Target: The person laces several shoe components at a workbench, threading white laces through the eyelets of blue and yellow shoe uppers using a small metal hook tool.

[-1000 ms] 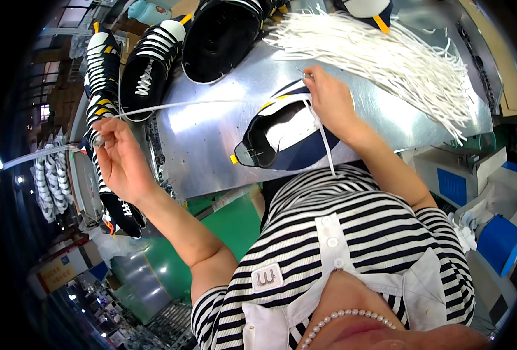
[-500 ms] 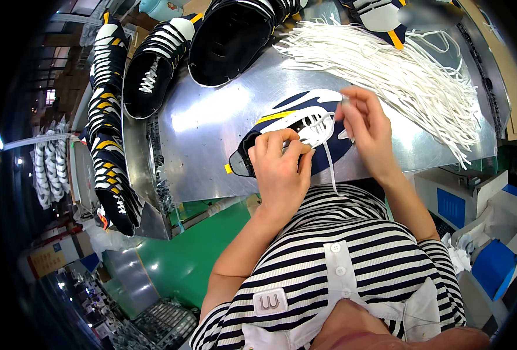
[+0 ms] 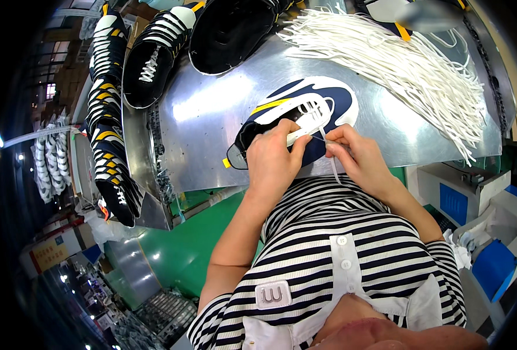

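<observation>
Right hand (image 3: 360,160) has been brought from toe of navy-white shoe (image 3: 302,102) to beside left hand (image 3: 273,157) | left: clamped on shoe's edge; right: grip cannot be told | shoe laid on shiny metal table (image 3: 203,146); slender white lace (image 3: 334,167) draped

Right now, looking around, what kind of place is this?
Probably a shoe workshop or factory: there's a metal table with a heap of white laces, a shoe being worked on, and a row of similar shoes at the left.
</observation>
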### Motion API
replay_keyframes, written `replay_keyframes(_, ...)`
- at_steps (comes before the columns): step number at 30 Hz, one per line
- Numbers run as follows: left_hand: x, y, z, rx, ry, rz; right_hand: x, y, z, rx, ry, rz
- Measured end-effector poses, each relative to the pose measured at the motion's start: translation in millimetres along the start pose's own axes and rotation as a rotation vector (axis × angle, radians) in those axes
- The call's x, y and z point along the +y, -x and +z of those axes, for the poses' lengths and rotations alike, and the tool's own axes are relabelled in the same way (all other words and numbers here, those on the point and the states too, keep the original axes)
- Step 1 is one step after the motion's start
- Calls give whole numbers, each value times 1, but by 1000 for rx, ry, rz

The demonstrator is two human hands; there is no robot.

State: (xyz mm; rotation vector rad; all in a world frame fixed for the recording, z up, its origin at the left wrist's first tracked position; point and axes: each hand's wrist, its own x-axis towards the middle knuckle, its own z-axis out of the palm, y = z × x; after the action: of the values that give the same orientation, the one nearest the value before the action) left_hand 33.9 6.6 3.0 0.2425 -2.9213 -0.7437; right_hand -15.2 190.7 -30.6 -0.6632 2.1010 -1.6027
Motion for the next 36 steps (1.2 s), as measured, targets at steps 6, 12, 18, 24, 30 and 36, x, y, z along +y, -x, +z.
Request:
replay_keyframes(6, -13, 2, 5, 28, 135, 4, -3, -10, 3, -52, 18, 30)
replay_keyframes(12, -9, -7, 10, 92, 86, 262, -12, -14, -12, -15, 35, 84)
replay_keyframes(18, -10, -9, 17, 44, 168, 519, 8, -32, 10, -165, 298, 151)
replay_keyframes(24, -9, -3, 13, -31, 130, 442, 3, -17, -5, -13, 188, 12)
replay_keyframes(30, -25, -14, 12, 70, -7, 761, -26, 11, -72, 213, 329, -176)
replay_keyframes(36, -23, -16, 1, 30, 88, 982, -21, -23, -8, -69, 525, -187)
